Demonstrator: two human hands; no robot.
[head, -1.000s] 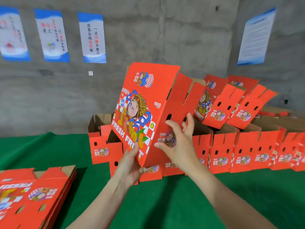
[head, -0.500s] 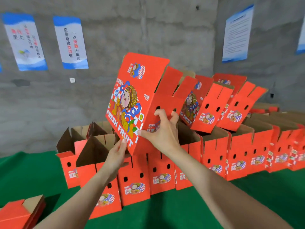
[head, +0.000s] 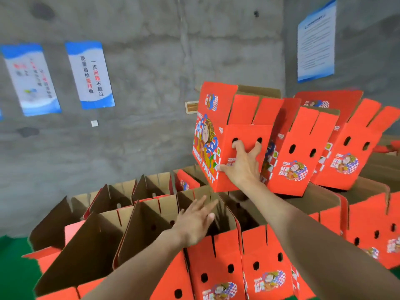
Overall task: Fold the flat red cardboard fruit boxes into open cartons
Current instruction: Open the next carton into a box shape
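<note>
A folded red fruit carton [head: 245,111] with a cartoon face and "FRESH FRUIT" print sits tilted on top of a lower row of open cartons [head: 265,252]. It leans beside other tilted cartons [head: 303,148] in an upper row. My right hand [head: 243,166] lies spread against its side panel, fingertips at the two vent holes and thumb at the front corner. My left hand [head: 194,221] hovers with straight fingers over the open top of a lower carton, holding nothing.
Open cartons with brown insides fill the lower left and centre, flaps standing up [head: 91,241]. A strip of green table cover [head: 13,267] shows at the far left. A concrete wall with blue-and-white posters [head: 89,74] stands close behind.
The carton moved up and right onto the lower row, next to the tilted ones. My left hand let go of its bottom corner and dropped away. The view shifted closer and rightward.
</note>
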